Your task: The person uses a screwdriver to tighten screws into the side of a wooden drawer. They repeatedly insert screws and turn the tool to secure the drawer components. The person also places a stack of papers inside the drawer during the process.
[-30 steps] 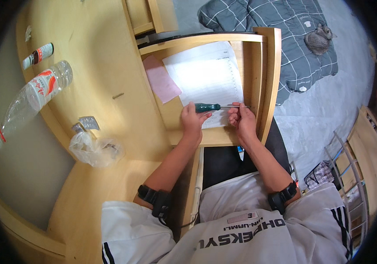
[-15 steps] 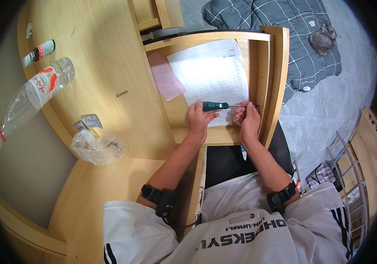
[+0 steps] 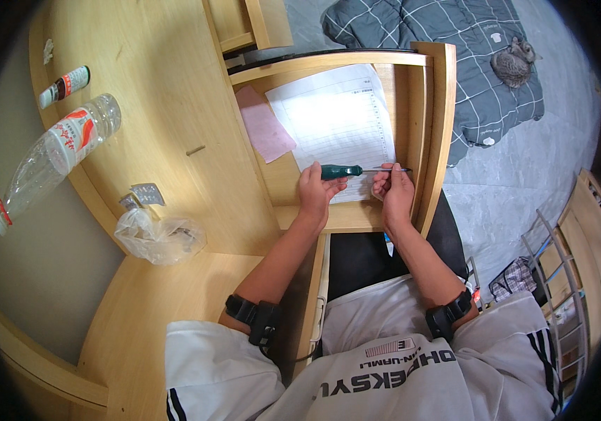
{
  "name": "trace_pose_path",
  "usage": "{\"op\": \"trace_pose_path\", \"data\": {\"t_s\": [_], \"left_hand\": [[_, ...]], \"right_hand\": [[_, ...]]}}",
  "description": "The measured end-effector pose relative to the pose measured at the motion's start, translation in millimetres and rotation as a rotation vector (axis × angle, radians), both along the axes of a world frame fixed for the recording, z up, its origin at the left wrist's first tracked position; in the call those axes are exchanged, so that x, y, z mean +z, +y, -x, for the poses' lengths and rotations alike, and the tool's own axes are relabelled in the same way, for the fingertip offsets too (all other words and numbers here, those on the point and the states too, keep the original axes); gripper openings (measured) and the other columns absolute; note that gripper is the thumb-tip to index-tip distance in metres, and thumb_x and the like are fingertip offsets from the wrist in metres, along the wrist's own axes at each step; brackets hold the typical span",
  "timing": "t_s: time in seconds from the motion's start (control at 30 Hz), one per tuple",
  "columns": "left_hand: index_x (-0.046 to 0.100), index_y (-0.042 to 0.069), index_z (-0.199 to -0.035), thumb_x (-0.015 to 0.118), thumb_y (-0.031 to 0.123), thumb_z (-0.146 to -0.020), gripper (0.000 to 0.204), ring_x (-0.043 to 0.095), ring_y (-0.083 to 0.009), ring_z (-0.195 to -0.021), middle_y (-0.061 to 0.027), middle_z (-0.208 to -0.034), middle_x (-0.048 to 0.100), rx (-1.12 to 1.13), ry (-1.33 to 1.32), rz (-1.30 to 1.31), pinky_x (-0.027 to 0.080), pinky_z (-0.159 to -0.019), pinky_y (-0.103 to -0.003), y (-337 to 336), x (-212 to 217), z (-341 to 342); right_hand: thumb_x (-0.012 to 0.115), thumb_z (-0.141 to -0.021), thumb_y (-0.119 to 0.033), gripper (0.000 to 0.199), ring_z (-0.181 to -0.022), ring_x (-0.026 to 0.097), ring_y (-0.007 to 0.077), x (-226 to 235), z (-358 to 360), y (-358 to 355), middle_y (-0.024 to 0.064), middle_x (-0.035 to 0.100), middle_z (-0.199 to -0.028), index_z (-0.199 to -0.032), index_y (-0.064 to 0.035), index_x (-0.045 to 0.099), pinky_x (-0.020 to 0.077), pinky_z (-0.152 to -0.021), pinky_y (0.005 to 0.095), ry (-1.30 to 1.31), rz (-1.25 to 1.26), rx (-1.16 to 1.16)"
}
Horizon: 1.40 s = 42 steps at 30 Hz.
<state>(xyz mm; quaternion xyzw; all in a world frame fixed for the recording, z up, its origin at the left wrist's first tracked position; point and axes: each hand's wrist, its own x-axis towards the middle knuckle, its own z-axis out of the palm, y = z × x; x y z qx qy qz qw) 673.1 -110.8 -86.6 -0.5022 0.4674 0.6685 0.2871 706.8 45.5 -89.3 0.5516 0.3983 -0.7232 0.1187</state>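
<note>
A screwdriver (image 3: 341, 172) with a dark green handle lies level above an open wooden drawer (image 3: 356, 226), its thin shaft pointing right toward the drawer front (image 3: 443, 133). My left hand (image 3: 315, 191) is closed round the butt of the handle. Near the tip, my right hand (image 3: 397, 191) pinches the shaft close to the inner side of the drawer front. Whether a screw sits at the tip is too small to tell. Under the screwdriver, the drawer holds a white printed sheet (image 3: 328, 119) and a pink paper (image 3: 264, 126).
Left of the drawer, a small screw or peg (image 3: 195, 150) lies on the wooden desktop (image 3: 167, 84). Farther left are a clear plastic bottle (image 3: 62, 151), a small brown bottle (image 3: 65, 86), a blister pack (image 3: 147, 194) and a plastic bag (image 3: 160, 237). A cat (image 3: 513, 64) lies on a dark checked quilt (image 3: 427, 24).
Almost nothing differs. The drawer front has shifted very slightly left, and both hands stay on the screwdriver in nearly the same place.
</note>
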Motion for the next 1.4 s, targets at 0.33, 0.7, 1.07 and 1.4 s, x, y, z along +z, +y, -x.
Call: {"op": "trace_pose_path", "data": {"t_s": [0.33,0.7,1.07,1.4], "left_hand": [[0.046,0.003,-0.109,0.038,0.03,-0.103,0.029,0.064,-0.0264,-0.083,-0.0154,-0.101,0.06,-0.076,0.004,0.05,0.054,-0.076,-0.038,-2,0,1],[0.056,0.003,-0.101,0.039,0.028,-0.103,0.03,0.049,-0.0152,-0.06,-0.0053,-0.068,0.049,-0.705,0.322,0.322,0.042,-0.057,-0.032,-24,-7,8],[0.055,0.003,-0.098,0.042,0.034,-0.101,0.034,0.054,-0.0244,-0.065,-0.0091,-0.064,0.05,-0.954,0.553,0.275,0.043,-0.06,-0.034,-37,2,22],[0.056,0.009,-0.1,0.037,0.038,-0.103,0.034,0.038,-0.0065,-0.057,0.0025,-0.067,0.043,-1.049,0.116,0.225,0.031,-0.05,-0.023,-35,16,41]], "right_hand": [[0.041,-0.104,-0.031,0.033,-0.058,0.05,0.0085,3,2,-2,0.0033,0.058,-0.071,-0.099,-0.0026,0.056,0.042,-0.055,0.0216,-0.015,-0.019,-0.023],[0.046,-0.103,-0.033,0.033,-0.053,0.045,0.0071,-1,9,-11,0.0,0.054,-0.064,-0.089,-0.0056,0.057,0.0354,-0.048,0.0221,-0.1,-0.082,-0.176],[0.05,-0.101,-0.036,0.035,-0.053,0.044,0.0081,14,23,-7,0.001,0.053,-0.065,-0.083,-0.0061,0.055,0.0373,-0.05,0.0232,-0.207,-0.039,-0.204],[0.055,-0.097,-0.021,0.018,-0.055,0.044,0.0038,86,-4,119,-0.0013,0.058,-0.073,-0.093,-0.0053,0.062,0.0354,-0.05,0.0191,0.11,-0.289,0.203]]}}
